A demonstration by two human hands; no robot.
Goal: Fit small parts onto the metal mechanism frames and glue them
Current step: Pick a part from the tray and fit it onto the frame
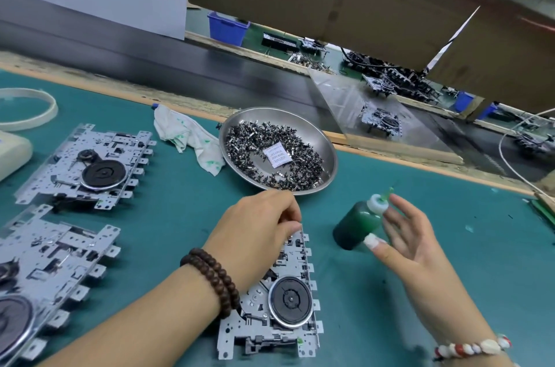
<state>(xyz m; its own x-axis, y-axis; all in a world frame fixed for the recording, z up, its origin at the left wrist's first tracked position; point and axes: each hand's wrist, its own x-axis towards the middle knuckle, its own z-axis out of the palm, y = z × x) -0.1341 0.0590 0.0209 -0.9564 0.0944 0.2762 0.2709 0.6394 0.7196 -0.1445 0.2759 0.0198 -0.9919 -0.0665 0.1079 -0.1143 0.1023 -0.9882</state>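
Note:
A metal mechanism frame (288, 300) with a black round wheel lies on the green mat at bottom centre. My left hand (258, 234) grips its far end, fingers curled over the edge. A green glue bottle (357, 222) with a white cap and green nozzle leans tilted just right of the frame. My right hand (408, 234) is beside it with fingers spread and straight, the thumb tip touching the bottle's lower part. A steel dish (330, 162) full of small dark metal parts (249, 141) sits just beyond both hands.
Two more frames (90, 165) (45, 270) lie at the left. A stained rag (186, 135) sits left of the dish. A white ring (30, 123) and a beige device (12, 153) are at far left. A dark conveyor belt (210, 66) runs behind the mat.

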